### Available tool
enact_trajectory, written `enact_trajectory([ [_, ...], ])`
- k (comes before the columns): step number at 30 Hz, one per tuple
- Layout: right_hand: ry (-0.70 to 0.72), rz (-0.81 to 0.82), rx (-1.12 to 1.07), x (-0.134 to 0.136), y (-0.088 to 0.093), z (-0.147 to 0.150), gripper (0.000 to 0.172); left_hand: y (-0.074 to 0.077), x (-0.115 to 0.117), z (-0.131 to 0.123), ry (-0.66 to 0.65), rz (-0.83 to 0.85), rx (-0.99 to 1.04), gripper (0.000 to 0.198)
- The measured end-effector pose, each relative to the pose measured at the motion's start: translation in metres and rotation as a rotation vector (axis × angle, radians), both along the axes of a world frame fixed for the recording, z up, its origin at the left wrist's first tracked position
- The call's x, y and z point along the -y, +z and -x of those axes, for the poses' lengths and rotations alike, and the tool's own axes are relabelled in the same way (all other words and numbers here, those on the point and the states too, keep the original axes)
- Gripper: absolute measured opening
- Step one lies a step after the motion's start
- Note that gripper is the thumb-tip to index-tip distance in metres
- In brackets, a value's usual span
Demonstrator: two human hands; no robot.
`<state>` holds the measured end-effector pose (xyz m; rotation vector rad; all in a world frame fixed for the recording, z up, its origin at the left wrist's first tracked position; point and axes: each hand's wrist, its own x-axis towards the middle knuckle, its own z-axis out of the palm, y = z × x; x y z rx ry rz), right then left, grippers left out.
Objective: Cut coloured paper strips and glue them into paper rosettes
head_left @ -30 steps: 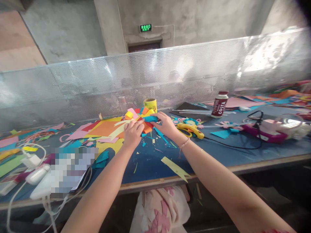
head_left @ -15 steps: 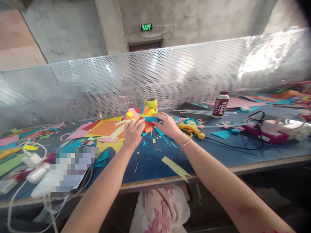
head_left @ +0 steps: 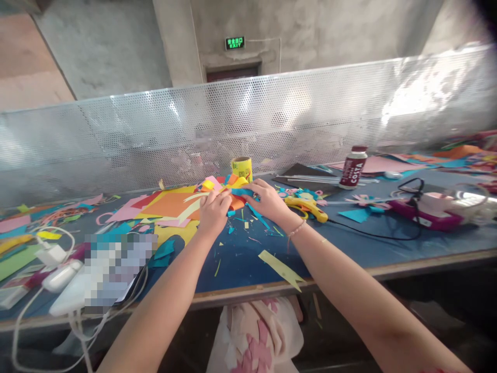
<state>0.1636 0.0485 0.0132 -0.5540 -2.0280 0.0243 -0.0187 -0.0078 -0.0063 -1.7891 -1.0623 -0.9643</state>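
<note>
Between my two hands lies a blue paper strip [head_left: 241, 191], part of a bunch of looped coloured paper strips [head_left: 233, 180] in yellow, orange, pink and blue. My left hand [head_left: 215, 208] is closed with its fingertips pinching the left end of the blue strip. At the right end, my right hand [head_left: 267, 199] grips the same strip between thumb and fingers. Pale yellow fringed paper [head_left: 190, 207] pokes out beside my left hand. A yellow glue gun [head_left: 306, 207] rests on the table just right of my right wrist.
Orange paper sheets [head_left: 171, 204] lie to the left. A yellow tape roll [head_left: 242, 169] stands behind the strips. Further right are a brown bottle [head_left: 353, 168] and a purple power strip [head_left: 425, 215]. A phone [head_left: 120, 272] and white cables occupy the front left. A perforated metal screen [head_left: 155, 140] borders the back.
Both hands stay in nearly the same place on the blue strip. The strip looks slightly more bent or tilted between the fingers now.
</note>
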Motion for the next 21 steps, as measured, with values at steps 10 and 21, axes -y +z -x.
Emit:
enact_trajectory([
  [10,-0.075,-0.156,0.19,0.007,0.003,-0.005,0.036,0.003,0.004,-0.001,-0.01,0.033,-0.068,0.015],
  [21,0.097,0.217,-0.159,0.004,0.008,-0.003,0.023,0.002,0.001,0.003,-0.162,-0.038,-0.066,0.025],
])
